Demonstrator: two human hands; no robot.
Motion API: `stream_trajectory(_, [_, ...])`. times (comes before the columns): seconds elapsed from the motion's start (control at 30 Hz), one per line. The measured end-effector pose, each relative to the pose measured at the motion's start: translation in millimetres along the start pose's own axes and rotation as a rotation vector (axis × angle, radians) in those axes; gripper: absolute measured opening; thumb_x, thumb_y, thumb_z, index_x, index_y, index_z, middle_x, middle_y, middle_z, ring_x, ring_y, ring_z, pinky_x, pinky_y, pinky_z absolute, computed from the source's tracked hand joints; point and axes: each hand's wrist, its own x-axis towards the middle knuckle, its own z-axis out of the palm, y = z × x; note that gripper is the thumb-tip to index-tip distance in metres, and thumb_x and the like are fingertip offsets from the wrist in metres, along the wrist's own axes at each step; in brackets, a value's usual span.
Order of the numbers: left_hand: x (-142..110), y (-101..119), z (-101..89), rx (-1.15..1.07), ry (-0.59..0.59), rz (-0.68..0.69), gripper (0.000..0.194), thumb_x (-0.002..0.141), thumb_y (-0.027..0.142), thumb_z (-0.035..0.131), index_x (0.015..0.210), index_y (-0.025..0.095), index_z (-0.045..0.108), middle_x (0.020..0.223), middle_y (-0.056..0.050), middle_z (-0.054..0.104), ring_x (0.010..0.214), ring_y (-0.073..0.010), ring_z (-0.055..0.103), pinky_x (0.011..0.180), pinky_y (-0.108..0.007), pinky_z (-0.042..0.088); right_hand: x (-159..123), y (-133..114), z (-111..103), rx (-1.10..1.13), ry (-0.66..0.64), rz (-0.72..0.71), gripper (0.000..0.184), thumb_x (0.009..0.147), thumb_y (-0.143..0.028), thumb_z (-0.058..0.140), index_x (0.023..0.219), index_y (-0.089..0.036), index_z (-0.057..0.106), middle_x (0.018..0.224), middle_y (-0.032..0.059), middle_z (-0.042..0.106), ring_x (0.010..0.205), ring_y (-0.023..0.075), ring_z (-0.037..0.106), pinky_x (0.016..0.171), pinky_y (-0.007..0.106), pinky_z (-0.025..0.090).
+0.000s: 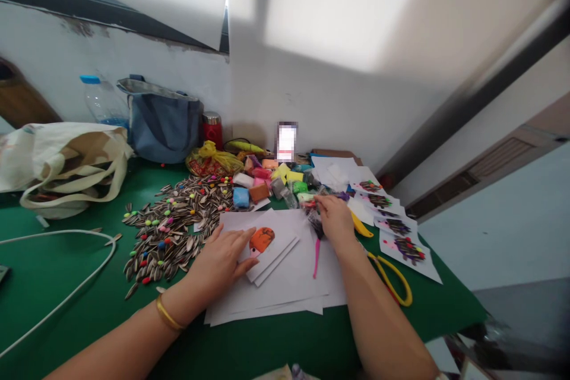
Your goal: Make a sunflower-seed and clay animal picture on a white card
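My left hand (229, 252) lies with its fingers stretched out on a small white card, beside an orange rounded clay shape (261, 241) with dark marks. This card rests on a few others, on top of larger white sheets (285, 297). My right hand (333, 217) is farther out, at the near edge of the modelling clay packets. Its fingers are bent together at a small reddish thing in clear wrapping (308, 204); what they hold is too small to make out. A pink clay tool (316, 258) lies on the sheets below that hand.
Striped sunflower seeds (178, 219) with small coloured balls are heaped on the left. Seed-decorated cards (407, 249) lie on the right, near yellow-handled scissors (394, 279). Behind are a phone (286, 142), a red flask (212, 129) and a blue bag (162, 124). A white cable (95, 267) curves across the left.
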Motion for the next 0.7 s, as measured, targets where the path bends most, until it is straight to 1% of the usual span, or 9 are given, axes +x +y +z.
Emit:
stream_trajectory(0.07, [1, 1, -0.7, 0.000, -0.013, -0.008, 0.054, 0.094, 0.044, 0.054, 0.142, 0.019, 0.046, 0.118, -0.011, 0.069, 0.112, -0.0273, 0.062, 0.115, -0.056, 0.025, 3, 11, 4, -0.002, -0.044, 0.012, 0.032, 0.095, -0.019, 0.049, 0.119, -0.020, 0.070, 0.114, 0.0078, 0.069, 0.100, 0.0242, 0.057, 0.089, 0.034, 0.041])
stream_trajectory(0.17, [2, 1, -1.7, -0.008, -0.020, -0.015, 0.054, 0.095, 0.046, 0.052, 0.141, 0.019, 0.047, 0.114, -0.011, 0.070, 0.109, -0.0279, 0.063, 0.113, -0.057, 0.027, 4, 15, 11, -0.001, -0.106, -0.006, 0.031, 0.092, -0.018, 0.055, 0.116, -0.024, 0.072, 0.109, 0.0064, 0.070, 0.100, 0.0245, 0.056, 0.090, 0.034, 0.041])
stream_trajectory(0.33, [1, 1, -1.3, -0.013, -0.015, -0.010, 0.054, 0.095, 0.046, 0.052, 0.142, 0.020, 0.047, 0.114, -0.011, 0.070, 0.109, -0.0280, 0.063, 0.113, -0.057, 0.025, 7, 10, 17, 0.001, -0.091, 0.003, 0.023, 0.090, -0.021, 0.057, 0.103, -0.022, 0.076, 0.102, 0.0086, 0.070, 0.100, 0.0252, 0.056, 0.091, 0.036, 0.041])
stream_trajectory(0.4, [1, 0, -1.1, -0.007, -0.016, -0.009, 0.054, 0.095, 0.046, 0.052, 0.142, 0.020, 0.046, 0.115, -0.011, 0.070, 0.109, -0.0279, 0.063, 0.114, -0.057, 0.024, 8, 11, 16, 0.048, -0.023, 0.018, 0.022, 0.090, -0.022, 0.056, 0.099, -0.021, 0.075, 0.103, 0.0097, 0.068, 0.101, 0.0257, 0.056, 0.093, 0.037, 0.042])
stream_trajectory(0.47, [1, 1, -1.2, -0.003, -0.018, -0.012, 0.054, 0.095, 0.046, 0.052, 0.142, 0.020, 0.046, 0.115, -0.011, 0.070, 0.109, -0.0279, 0.063, 0.113, -0.057, 0.025, 8, 13, 12, 0.177, 0.123, 0.050, 0.023, 0.091, -0.022, 0.051, 0.099, -0.019, 0.072, 0.107, 0.0106, 0.067, 0.105, 0.0258, 0.057, 0.095, 0.040, 0.043])
stream_trajectory(0.53, [2, 1, -1.8, 0.000, -0.025, -0.011, 0.053, 0.094, 0.044, 0.053, 0.141, 0.019, 0.047, 0.114, -0.011, 0.070, 0.109, -0.0280, 0.063, 0.113, -0.058, 0.025, 6, 13, 8, 0.353, 0.297, 0.118, 0.023, 0.092, -0.023, 0.047, 0.104, -0.018, 0.067, 0.113, 0.0115, 0.066, 0.108, 0.0253, 0.058, 0.095, 0.041, 0.045])
stream_trajectory(0.6, [3, 2, -2.7, 0.002, -0.023, -0.004, 0.051, 0.094, 0.043, 0.054, 0.139, 0.019, 0.049, 0.114, -0.011, 0.070, 0.109, -0.0283, 0.063, 0.114, -0.060, 0.023, 2, 7, 3, 0.503, 0.404, 0.177, 0.023, 0.093, -0.026, 0.046, 0.109, -0.018, 0.061, 0.119, 0.0118, 0.065, 0.107, 0.0242, 0.060, 0.093, 0.042, 0.047])
stream_trajectory(0.63, [3, 2, -3.3, 0.001, -0.011, 0.002, 0.048, 0.094, 0.042, 0.055, 0.137, 0.019, 0.050, 0.115, -0.011, 0.070, 0.109, -0.0285, 0.063, 0.114, -0.061, 0.022, -2, 0, 1, 0.565, 0.421, 0.171, 0.021, 0.093, -0.026, 0.046, 0.109, -0.019, 0.059, 0.119, 0.0116, 0.064, 0.106, 0.0234, 0.061, 0.092, 0.041, 0.048])
stream_trajectory(0.7, [3, 2, -4.8, -0.020, 0.042, 0.015, 0.042, 0.094, 0.040, 0.055, 0.132, 0.021, 0.054, 0.117, -0.010, 0.069, 0.110, -0.0284, 0.062, 0.114, -0.061, 0.023, -10, -21, -4, 0.654, 0.367, 0.052, 0.017, 0.092, -0.023, 0.047, 0.105, -0.020, 0.058, 0.111, 0.0094, 0.066, 0.101, 0.0215, 0.063, 0.089, 0.039, 0.051])
